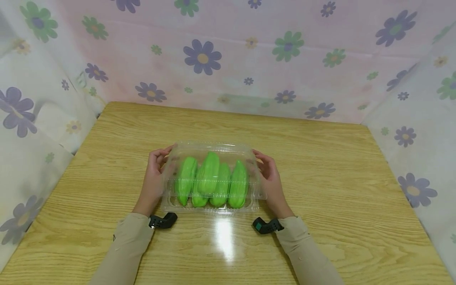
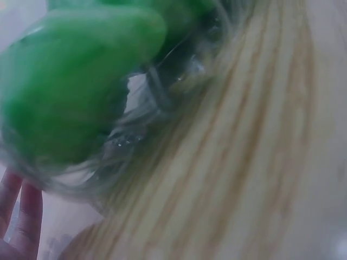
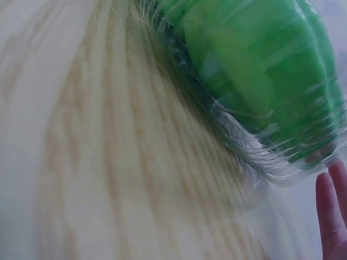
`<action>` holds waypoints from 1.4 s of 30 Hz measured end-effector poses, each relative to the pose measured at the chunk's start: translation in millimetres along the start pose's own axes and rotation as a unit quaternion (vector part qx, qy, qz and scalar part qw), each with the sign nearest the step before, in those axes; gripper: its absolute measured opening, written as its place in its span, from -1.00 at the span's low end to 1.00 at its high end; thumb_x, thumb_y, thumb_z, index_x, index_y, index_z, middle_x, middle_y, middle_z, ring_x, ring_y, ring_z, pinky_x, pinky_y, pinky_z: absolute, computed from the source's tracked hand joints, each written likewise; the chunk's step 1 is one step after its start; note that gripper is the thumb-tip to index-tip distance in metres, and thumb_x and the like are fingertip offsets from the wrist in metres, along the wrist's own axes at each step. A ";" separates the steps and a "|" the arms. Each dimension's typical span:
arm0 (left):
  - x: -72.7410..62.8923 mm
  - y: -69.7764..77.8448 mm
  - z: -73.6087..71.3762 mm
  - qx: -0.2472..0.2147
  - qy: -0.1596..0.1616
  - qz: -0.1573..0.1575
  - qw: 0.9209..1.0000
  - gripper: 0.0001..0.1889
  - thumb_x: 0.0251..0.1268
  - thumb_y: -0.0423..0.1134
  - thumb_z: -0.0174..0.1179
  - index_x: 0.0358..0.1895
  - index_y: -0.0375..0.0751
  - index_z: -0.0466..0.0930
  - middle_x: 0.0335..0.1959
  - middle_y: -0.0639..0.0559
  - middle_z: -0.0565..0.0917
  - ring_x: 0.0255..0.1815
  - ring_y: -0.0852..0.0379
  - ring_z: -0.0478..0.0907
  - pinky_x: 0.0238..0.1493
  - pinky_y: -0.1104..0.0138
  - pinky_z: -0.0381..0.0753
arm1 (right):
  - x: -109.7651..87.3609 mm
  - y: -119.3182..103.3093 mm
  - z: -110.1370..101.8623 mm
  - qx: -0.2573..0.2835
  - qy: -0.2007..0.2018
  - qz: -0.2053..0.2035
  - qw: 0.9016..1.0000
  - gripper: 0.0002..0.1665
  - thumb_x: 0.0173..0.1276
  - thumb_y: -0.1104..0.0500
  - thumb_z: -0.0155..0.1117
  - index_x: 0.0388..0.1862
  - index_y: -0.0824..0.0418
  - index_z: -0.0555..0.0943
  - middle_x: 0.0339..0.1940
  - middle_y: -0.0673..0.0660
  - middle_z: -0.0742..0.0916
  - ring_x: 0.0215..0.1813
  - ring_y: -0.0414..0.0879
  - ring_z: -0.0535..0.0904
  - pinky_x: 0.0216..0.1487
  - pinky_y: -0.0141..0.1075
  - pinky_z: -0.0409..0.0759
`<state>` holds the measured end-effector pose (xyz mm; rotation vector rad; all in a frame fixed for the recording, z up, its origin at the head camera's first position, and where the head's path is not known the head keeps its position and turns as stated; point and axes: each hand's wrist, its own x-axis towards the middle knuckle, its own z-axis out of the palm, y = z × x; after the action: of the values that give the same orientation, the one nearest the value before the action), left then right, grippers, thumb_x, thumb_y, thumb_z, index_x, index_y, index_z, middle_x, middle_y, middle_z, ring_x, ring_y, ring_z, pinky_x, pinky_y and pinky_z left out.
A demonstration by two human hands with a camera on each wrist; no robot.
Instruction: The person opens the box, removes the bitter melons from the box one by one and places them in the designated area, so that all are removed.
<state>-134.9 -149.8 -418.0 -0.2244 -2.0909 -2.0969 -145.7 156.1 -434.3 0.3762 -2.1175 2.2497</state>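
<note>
A clear plastic clamshell box [image 1: 210,209] stands on the table in the head view, its hinged-looking lid [image 1: 228,147] over the base. Inside lie several green, ridged, oblong vegetables [image 1: 239,186], one resting on top of the others. The lid's front edge shows above the base's front rim; I cannot tell whether it is fastened. My left hand [image 1: 155,174] grips the box's left side, fingers bent toward its far corner. On the opposite side my right hand [image 1: 271,180] holds it the same way. Both wrist views show fingertips at the clear wall, with green [image 2: 70,81] behind it.
The wood-grain table [image 1: 342,190] extends on all sides of the box. Flower-printed cloth [image 1: 228,59] hangs behind the table and along both sides. Dark bands [image 1: 164,221] sit on both wrists.
</note>
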 end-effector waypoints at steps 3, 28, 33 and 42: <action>1.1 -0.2 0.4 -0.001 0.005 0.002 1.000 -0.72 0.28 -0.40 0.00 -0.03 -0.35 0.15 0.25 -0.13 0.31 0.05 -0.04 0.36 -0.11 0.44 0.48 | 0.8 -0.4 0.4 0.017 0.010 0.010 1.000 -0.54 0.31 0.24 0.09 0.14 0.23 0.22 0.31 0.04 0.33 0.24 0.00 0.31 0.04 -0.28 0.49; 0.0 8.6 3.7 0.034 0.022 -0.037 0.998 -0.75 0.29 -0.25 0.04 -0.20 -0.46 0.40 0.24 0.07 0.34 0.25 0.14 0.22 0.20 0.34 0.29 | -1.4 -21.1 6.0 -0.098 -0.002 0.006 0.995 -0.81 0.31 0.23 0.10 -0.24 0.39 0.48 0.30 0.01 0.33 0.26 -0.07 0.29 0.22 -0.18 0.30; -1.3 9.6 2.8 0.068 0.016 -0.035 0.997 -0.74 0.31 -0.22 0.02 -0.21 -0.42 0.52 0.24 0.13 0.33 0.26 0.18 0.21 0.25 0.24 0.23 | -1.7 -22.4 6.3 -0.117 -0.015 -0.002 0.993 -0.81 0.30 0.25 0.12 -0.17 0.34 0.50 0.31 0.00 0.30 0.31 -0.10 0.19 0.29 -0.12 0.16; -0.3 4.1 -0.6 0.115 -0.006 -0.023 0.993 -0.49 0.24 -0.37 0.06 0.26 0.08 0.30 0.19 0.08 0.40 0.27 0.20 0.18 0.31 0.21 0.10 | -1.6 -23.0 5.9 -0.168 -0.028 0.003 0.985 -0.52 0.28 0.20 0.15 0.18 0.18 0.37 0.34 -0.04 0.25 0.29 -0.10 0.21 0.23 -0.04 0.25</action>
<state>-133.6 -150.4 -414.1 -0.1587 -2.3417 -1.8593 -139.0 152.3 -411.8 0.4201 -2.4693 1.8521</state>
